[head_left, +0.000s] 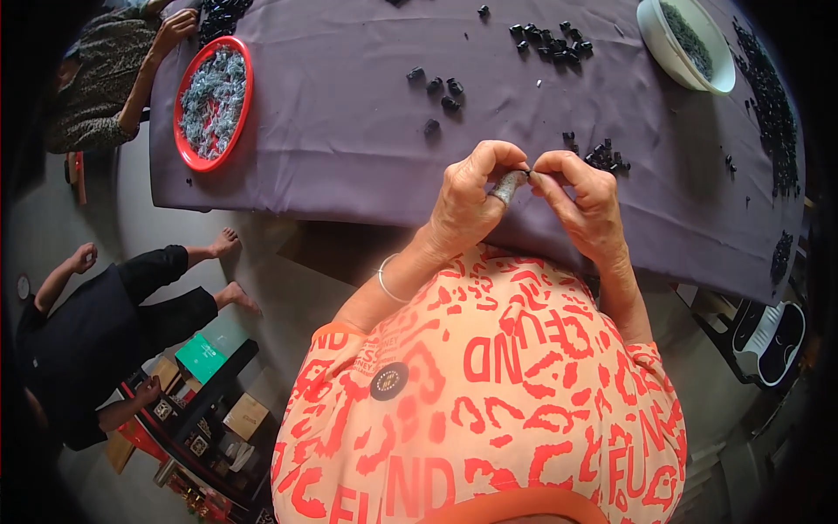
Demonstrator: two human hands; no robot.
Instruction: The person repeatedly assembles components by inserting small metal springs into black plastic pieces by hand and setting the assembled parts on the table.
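Near the front edge of the table, my left hand (465,199) and my right hand (592,203) meet fingertip to fingertip. Both are closed in a pinch on a tiny black piece (529,173), mostly hidden by the fingers; its exact kind is too small to make out. A greyish-white wrap (507,186) covers one finger of my left hand. Just beyond my right hand lies a small heap of black parts (605,158). Several larger black parts (435,86) are scattered ahead of my left hand.
A purple cloth (340,113) covers the table. On it stand a red tray (248,96) of clear-grey pieces and a white bowl (656,54) of small dark pieces. More black parts (559,45) lie farther back, with a long pile (775,122) at right. Two other people are at left.
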